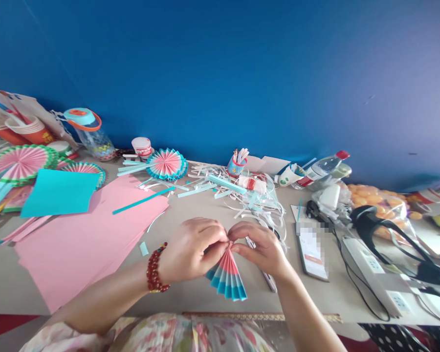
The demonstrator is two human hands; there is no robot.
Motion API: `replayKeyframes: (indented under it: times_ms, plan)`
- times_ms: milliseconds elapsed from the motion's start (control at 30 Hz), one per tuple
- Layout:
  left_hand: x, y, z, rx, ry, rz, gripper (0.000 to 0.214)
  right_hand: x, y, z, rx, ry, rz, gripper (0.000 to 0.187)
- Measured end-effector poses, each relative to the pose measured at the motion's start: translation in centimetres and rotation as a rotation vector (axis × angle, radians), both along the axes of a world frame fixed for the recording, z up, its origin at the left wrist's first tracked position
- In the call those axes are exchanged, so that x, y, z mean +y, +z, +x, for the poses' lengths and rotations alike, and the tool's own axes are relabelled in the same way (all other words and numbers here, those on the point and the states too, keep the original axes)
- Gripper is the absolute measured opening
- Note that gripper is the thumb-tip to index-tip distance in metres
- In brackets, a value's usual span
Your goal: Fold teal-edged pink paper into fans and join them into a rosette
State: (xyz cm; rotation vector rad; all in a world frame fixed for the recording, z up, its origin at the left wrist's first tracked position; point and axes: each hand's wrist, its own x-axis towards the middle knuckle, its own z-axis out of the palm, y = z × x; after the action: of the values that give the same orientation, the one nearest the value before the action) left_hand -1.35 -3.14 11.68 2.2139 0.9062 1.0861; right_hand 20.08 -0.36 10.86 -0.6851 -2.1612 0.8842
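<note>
We've got the fan (227, 276) at lower centre, left hand (192, 249) and right hand (262, 249) both pinched tight on its top. The bottle (324, 168) label at right is too blurred to read. The cup (235, 166) at centre holds sticks (242, 155). Pink paper (84, 239) fills the left, and the table (190, 296) is bare by the front edge.

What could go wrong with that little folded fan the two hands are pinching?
1. The left hand and right hand pinch only the pink tip of the paper fan. If the fingers slip, the pleats could spring apart.
2. Loose paper strips lie just behind the hands, so one might get caught in the folds.
3. A phone lies close beside the right hand, and a quick elbow or wrist could knock it.
</note>
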Motion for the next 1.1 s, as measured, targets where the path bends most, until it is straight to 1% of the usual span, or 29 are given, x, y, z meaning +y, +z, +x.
replayKeyframes:
  times_ms: [200, 400, 533, 667, 867, 1100]
  plan:
    - [-0.2, 0.1, 0.0, -0.042, 0.01, -0.085, 0.011, 0.0, 0.0, -0.4, -0.003, 0.005, 0.057, 0.007]
    - [0.0, -0.2, -0.1, -0.06, 0.008, -0.204, 0.013, 0.1, -0.2, -0.3, -0.03, 0.001, 0.054, 0.004]
    - [0.0, -0.2, -0.1, -0.067, -0.009, -0.243, 0.012, 0.0, -0.6, -0.4, 0.006, -0.006, 0.067, 0.006]
    - [0.1, -0.1, -0.2, -0.05, -0.018, -0.276, 0.012, 0.0, -1.1, -0.5, 0.039, -0.012, 0.084, 0.003]
    - [0.4, 0.0, -0.4, -0.009, -0.05, -0.301, 0.013, 0.0, -1.6, -0.4, 0.039, -0.027, 0.056, 0.003]
    - [1.0, -0.6, -0.2, -0.031, -0.036, -0.337, 0.012, -0.1, -1.8, -0.3, -0.003, -0.076, -0.004, 0.006]
